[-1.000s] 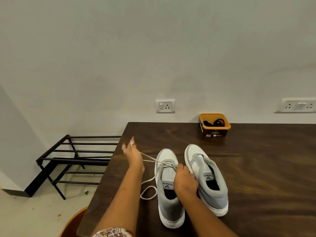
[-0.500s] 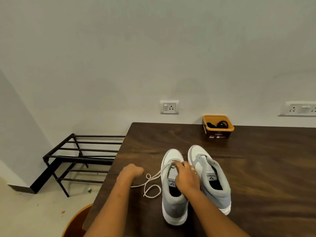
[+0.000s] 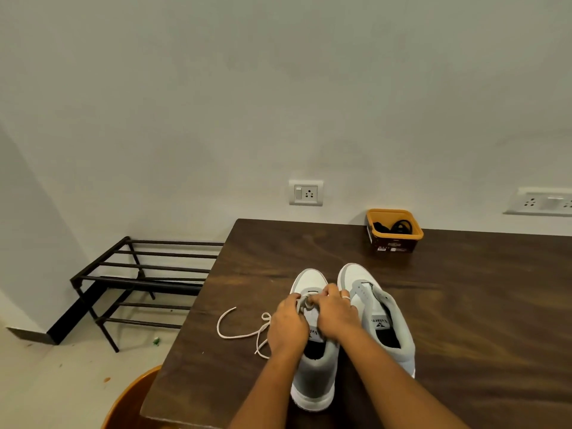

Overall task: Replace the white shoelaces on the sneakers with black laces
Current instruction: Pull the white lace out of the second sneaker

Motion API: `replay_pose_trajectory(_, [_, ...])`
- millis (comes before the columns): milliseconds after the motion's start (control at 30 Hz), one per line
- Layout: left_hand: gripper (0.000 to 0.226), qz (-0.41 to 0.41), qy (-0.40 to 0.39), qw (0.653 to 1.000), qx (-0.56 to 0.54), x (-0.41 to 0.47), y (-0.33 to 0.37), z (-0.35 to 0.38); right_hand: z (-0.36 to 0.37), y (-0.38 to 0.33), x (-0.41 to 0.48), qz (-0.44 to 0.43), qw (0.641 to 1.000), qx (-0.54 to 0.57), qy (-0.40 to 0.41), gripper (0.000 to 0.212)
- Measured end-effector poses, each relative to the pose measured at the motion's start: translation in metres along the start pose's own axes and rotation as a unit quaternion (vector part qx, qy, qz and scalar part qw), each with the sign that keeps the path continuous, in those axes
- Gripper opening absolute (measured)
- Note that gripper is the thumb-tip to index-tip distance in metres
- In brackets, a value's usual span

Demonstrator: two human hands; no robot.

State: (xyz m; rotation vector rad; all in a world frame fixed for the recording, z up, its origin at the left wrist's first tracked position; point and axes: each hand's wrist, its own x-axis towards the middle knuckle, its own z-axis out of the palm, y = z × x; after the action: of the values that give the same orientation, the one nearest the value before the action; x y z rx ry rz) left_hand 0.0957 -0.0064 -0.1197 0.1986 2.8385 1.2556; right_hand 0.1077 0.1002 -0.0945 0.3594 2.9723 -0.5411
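Note:
Two grey and white sneakers stand side by side on the dark wooden table (image 3: 464, 305), toes pointing away from me. The right sneaker (image 3: 376, 308) shows no lace. Both hands meet over the lowest eyelets of the left sneaker (image 3: 312, 376). My left hand (image 3: 286, 328) and my right hand (image 3: 334, 314) pinch the white lace (image 3: 244, 334) there. The loose part of the lace lies in loops on the table, left of the shoe. Black laces (image 3: 394, 226) lie in an orange tub (image 3: 394, 232) at the back of the table.
A black metal shoe rack (image 3: 136, 283) stands on the floor, left of the table. An orange round seat (image 3: 130, 404) shows at the table's near left corner. Two wall sockets (image 3: 305, 193) sit above the table's far edge.
My left hand came back from the far left to the left sneaker's eyelets and joined the right hand. The white lace went slack and now lies looped on the table.

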Motion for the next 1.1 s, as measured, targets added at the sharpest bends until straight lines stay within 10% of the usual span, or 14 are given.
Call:
replay_pose_trajectory(167, [0.034,-0.017,-0.004,0.999,0.051,0.000,0.002,0.002,-0.007,0.009,0.006,0.048,0.960,0.276,-0.008,0.036])
replay_pose_trajectory(367, [0.033,-0.035,-0.006,0.995,0.092,-0.002,0.007,0.005,-0.018,0.015,0.002,0.047,0.784,0.618,0.013,0.026])
replay_pose_trajectory(633, [0.036,-0.034,-0.013,0.993,0.114,-0.004,0.009,0.004,-0.056,0.013,0.001,0.046,0.652,0.750,0.099,0.012])
replay_pose_trajectory(733, [0.035,-0.030,-0.017,0.992,0.122,-0.005,0.010,0.003,-0.057,0.012,-0.002,0.034,0.632,0.769,0.087,0.040])
replay_pose_trajectory(967, [0.037,-0.030,-0.022,0.991,0.132,-0.005,0.011,0.002,-0.059,0.020,0.000,0.001,0.718,0.693,0.071,0.105])
replay_pose_trajectory(1100, [0.037,-0.032,-0.020,0.990,0.134,-0.005,0.012,0.002,-0.067,0.022,0.000,-0.017,0.956,0.294,0.008,0.105])
